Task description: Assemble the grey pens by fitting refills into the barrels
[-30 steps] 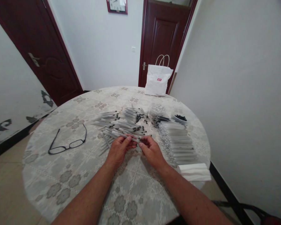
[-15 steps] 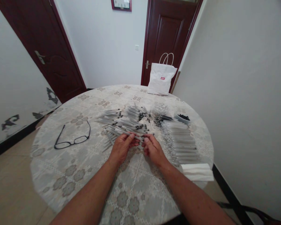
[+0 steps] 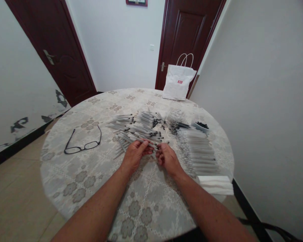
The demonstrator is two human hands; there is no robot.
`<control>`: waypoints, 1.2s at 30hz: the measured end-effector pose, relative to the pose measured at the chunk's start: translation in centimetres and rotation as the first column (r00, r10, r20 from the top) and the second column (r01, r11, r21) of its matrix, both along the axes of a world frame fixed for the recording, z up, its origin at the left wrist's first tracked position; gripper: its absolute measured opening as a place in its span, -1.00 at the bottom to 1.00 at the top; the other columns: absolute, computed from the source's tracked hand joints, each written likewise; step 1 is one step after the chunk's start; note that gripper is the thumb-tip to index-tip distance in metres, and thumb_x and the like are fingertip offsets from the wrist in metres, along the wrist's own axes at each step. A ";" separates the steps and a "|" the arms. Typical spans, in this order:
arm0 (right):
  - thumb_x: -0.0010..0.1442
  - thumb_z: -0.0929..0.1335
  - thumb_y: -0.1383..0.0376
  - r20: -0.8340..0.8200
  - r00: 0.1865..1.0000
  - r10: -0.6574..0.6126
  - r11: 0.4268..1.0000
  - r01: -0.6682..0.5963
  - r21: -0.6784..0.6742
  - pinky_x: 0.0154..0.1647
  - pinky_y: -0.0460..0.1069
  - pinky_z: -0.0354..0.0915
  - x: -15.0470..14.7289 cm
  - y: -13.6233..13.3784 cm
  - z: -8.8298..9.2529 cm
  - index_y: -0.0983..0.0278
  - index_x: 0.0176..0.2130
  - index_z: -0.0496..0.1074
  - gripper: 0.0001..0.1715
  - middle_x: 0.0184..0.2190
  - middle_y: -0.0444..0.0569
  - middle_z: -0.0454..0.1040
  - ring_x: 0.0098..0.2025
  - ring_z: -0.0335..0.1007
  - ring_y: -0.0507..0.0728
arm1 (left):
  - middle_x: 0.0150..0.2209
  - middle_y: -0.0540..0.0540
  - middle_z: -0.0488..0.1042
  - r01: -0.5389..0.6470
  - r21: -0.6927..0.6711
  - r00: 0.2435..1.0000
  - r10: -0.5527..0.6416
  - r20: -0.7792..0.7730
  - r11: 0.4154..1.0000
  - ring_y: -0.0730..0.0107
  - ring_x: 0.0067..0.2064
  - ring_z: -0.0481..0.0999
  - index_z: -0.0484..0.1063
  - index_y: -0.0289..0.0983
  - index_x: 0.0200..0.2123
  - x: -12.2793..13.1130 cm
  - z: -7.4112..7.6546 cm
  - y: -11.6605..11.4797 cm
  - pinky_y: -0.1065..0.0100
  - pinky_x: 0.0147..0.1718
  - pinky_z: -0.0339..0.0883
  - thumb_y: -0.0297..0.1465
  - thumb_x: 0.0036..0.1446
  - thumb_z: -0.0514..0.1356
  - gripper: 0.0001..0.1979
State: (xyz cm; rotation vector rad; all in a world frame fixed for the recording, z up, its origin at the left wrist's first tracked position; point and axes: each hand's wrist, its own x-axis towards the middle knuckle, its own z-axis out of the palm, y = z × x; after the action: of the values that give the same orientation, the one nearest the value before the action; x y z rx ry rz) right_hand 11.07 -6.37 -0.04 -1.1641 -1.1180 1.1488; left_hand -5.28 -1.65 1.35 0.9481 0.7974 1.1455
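My left hand (image 3: 134,155) is closed around a few translucent pen barrels (image 3: 139,138) that slant up to the left, their dark ends toward the right hand. My right hand (image 3: 168,157) is pinched at those dark ends; whether it holds a small separate piece is hidden by the fingers. Just beyond both hands lie loose piles of similar barrels with black ends (image 3: 145,129). To the right of my right hand is a long, neat row of clear barrels (image 3: 198,151). Small black pieces fill a white bowl (image 3: 204,129) behind that row.
Slim dark-tipped parts (image 3: 178,127) and a clear plastic bag (image 3: 176,115) lie near the bowl. Eyeglasses (image 3: 83,148) rest at left. White folded paper (image 3: 215,185) sits at the right edge. A white paper bag (image 3: 179,84) stands at the back of the round, cloth-covered table (image 3: 91,201).
The whole view has shifted slightly, scenery moving rightward. Both hands stay together at the barrel ends, with only a small shift of the right fingers.
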 end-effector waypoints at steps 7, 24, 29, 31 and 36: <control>0.25 0.40 0.02 0.087 0.995 -0.048 0.998 0.044 0.050 -0.59 -0.11 0.13 -0.2 0.1 0.2 0.24 -0.23 0.42 -0.67 -0.51 -0.19 0.39 -0.58 0.21 -0.02 | -0.24 -0.16 0.64 -0.002 -0.020 1.000 0.002 0.013 1.000 0.27 -0.28 0.66 0.49 -0.32 -0.20 0.1 0.1 -0.1 0.27 -0.25 0.56 -0.13 0.09 0.39 -0.61; 0.22 0.36 0.26 0.455 0.878 -0.151 0.983 0.084 0.164 -0.27 -0.03 0.27 0.7 -0.5 2.2 0.23 -0.22 0.49 -0.88 -0.37 -0.11 0.52 -0.34 0.40 0.10 | -0.19 0.03 0.54 -0.071 -0.028 0.994 0.073 0.078 0.997 0.30 -0.31 0.69 0.22 -0.16 -0.15 0.2 0.9 -0.2 0.17 -0.26 0.60 -0.05 0.18 0.28 -0.60; 0.17 0.34 0.41 0.716 0.697 -0.039 0.977 -0.124 0.174 -0.25 -0.04 0.23 2.9 -1.9 5.9 0.21 -0.29 0.54 -0.83 -0.39 -0.09 0.55 -0.32 0.43 0.11 | -0.19 0.01 0.54 -0.069 -0.003 0.998 0.069 -0.002 0.998 0.23 -0.31 0.69 0.26 -0.16 -0.14 0.0 0.4 0.0 0.16 -0.29 0.60 -0.04 0.19 0.28 -0.61; 0.15 0.35 0.43 0.785 0.619 0.006 0.971 -0.190 0.142 -0.26 -0.03 0.23 4.9 -2.2 7.3 0.20 -0.30 0.56 -0.81 -0.37 -0.08 0.58 -0.31 0.45 0.12 | -0.19 -0.01 0.54 -0.051 0.004 0.998 0.051 -0.044 0.999 0.18 -0.29 0.69 0.28 -0.14 -0.15 0.0 0.1 0.0 0.13 -0.30 0.60 -0.03 0.19 0.27 -0.63; 0.19 0.33 0.34 0.812 0.511 -0.281 0.955 0.070 0.287 -0.17 0.02 0.31 12.5 0.0 9.9 0.22 -0.24 0.59 -0.79 -0.31 -0.01 0.62 -0.26 0.49 0.15 | -0.22 -0.01 0.55 -0.010 0.014 0.993 0.011 -0.119 1.000 0.14 -0.30 0.69 0.30 -0.10 -0.17 0.0 -0.3 -0.1 0.12 -0.30 0.60 0.00 0.20 0.24 -0.65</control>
State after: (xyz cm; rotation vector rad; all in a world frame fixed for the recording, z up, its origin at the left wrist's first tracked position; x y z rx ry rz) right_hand 23.61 -6.41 9.87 -1.6771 -1.7509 0.1893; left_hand -5.26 -1.78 1.06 1.0320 0.8920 1.1127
